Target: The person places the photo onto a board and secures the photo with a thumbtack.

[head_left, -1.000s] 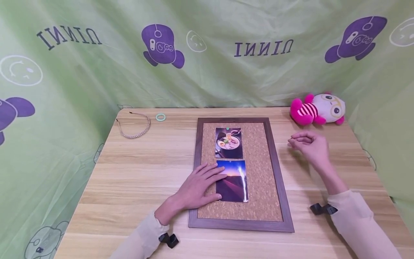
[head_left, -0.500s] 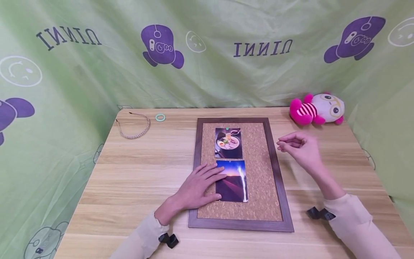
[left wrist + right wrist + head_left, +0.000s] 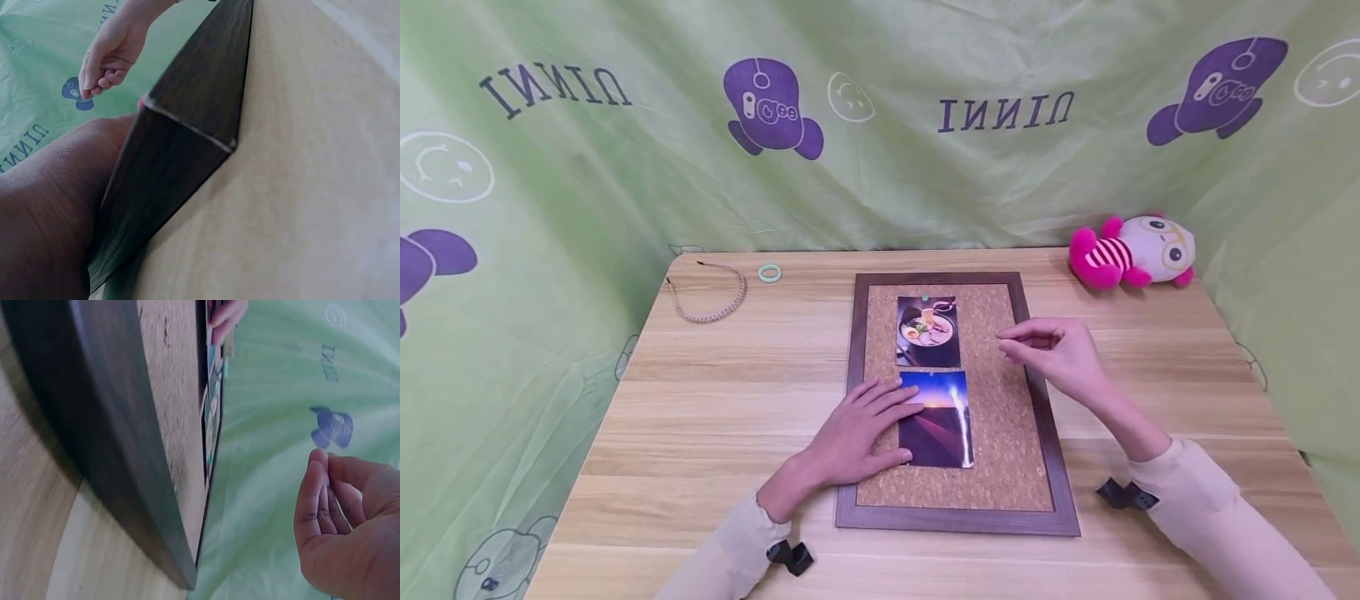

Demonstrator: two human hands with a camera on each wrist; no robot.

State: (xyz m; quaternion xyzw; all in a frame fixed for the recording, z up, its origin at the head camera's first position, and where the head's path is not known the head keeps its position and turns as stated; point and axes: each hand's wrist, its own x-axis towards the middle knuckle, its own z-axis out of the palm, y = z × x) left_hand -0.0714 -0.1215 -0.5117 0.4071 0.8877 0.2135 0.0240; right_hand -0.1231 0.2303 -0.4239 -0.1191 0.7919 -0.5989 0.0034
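Observation:
My left hand [image 3: 853, 433] lies spread on a glossy sunset photo [image 3: 936, 437] and on the framed cork board [image 3: 1000, 467] beneath it. Above that photo on the board is a ramen photo [image 3: 928, 333], with a green pin head [image 3: 925, 297] at its top edge. A small pale dot shows at the sunset photo's top edge. My right hand [image 3: 1060, 354] hovers over the board's right side, thumb and fingertips pinched together. A tiny dark tip seems to stick out from the pinch, too small to identify. In the right wrist view, the fingertips of the right hand [image 3: 344, 519] hide it.
At the back right of the wooden table [image 3: 715, 450] lies a pink and white plush toy [image 3: 1131, 252]. A beaded headband [image 3: 707, 296] and a mint-green ring [image 3: 770, 273] lie at the back left. Green printed cloth [image 3: 880, 192] hangs behind.
My right hand has moved left, from beside the board to above its right part, with its fingertips still pinched. The left hand and both photos have stayed put.

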